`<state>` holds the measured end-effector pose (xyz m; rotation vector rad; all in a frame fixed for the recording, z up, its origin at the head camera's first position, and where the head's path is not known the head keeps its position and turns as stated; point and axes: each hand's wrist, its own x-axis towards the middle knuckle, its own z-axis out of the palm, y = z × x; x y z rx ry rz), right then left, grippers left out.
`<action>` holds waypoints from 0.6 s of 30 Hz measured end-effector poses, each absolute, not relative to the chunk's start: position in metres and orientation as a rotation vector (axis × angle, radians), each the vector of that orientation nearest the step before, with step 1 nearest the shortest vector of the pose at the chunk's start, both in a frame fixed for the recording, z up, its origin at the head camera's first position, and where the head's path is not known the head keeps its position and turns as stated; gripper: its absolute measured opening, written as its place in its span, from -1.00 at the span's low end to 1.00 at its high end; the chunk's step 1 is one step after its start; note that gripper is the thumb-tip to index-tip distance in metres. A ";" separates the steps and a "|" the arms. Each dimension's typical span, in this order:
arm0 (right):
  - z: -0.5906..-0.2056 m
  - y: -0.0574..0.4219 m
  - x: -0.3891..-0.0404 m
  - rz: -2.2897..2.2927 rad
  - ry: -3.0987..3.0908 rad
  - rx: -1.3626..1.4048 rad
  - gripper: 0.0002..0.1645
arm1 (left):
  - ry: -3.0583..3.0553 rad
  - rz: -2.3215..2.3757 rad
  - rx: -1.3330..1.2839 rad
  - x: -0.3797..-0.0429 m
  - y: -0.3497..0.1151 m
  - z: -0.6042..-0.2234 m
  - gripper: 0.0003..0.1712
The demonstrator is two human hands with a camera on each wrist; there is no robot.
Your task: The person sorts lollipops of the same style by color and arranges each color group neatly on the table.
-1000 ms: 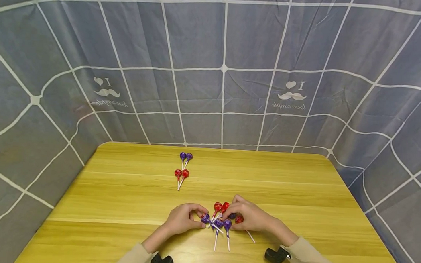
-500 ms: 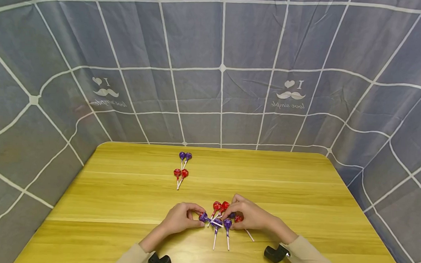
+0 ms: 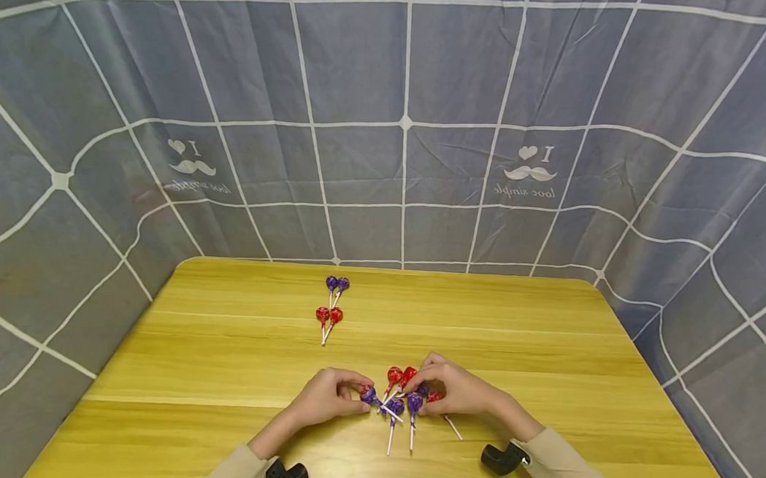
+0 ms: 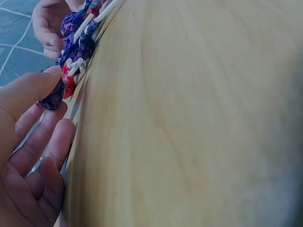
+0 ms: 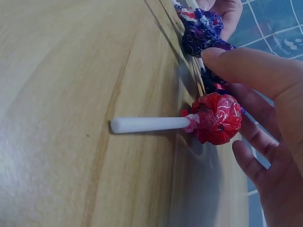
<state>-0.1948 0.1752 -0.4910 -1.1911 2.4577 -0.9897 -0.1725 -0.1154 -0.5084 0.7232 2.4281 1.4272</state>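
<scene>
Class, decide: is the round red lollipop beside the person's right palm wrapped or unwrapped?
Wrapped. In the right wrist view, the round red lollipop shows a crinkled, shiny red wrapper bunched at its white stick.

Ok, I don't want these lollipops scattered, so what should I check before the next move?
1. Left hand has its purple lollipop: ok, pinched by the wrapped head.
2. Its stick clear of neighbours: not ok, it lies across another purple lollipop.
3. Right hand grip: cannot tell, lollipops hide some fingertips.
4. Outer red lollipop clear of the right hand: not ok, partly covered in the head view.
5. Far purple pair and far red pair apart from both hands: ok.
</scene>
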 end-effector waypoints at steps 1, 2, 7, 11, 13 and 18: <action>-0.491 0.175 -0.195 -1.005 2.449 -1.170 -0.63 | 2.419 1.439 0.726 -0.172 -0.116 -0.508 -0.54; -0.491 0.176 -0.195 -1.022 2.440 -1.152 -0.63 | 2.412 1.445 0.724 -0.172 -0.116 -0.508 -0.54; -0.492 0.177 -0.195 -1.044 2.441 -1.138 -0.64 | 2.404 1.454 0.710 -0.172 -0.116 -0.508 -0.54; -0.493 0.178 -0.196 -1.069 2.432 -1.156 -0.66 | 2.421 1.460 0.688 -0.171 -0.115 -0.508 -0.54; -0.493 0.178 -0.196 -1.084 2.423 -1.151 -0.66 | 2.426 1.470 0.680 -0.170 -0.115 -0.508 -0.54; -0.492 0.177 -0.195 -1.078 2.420 -1.108 -0.66 | 2.428 1.488 0.683 -0.170 -0.114 -0.509 -0.56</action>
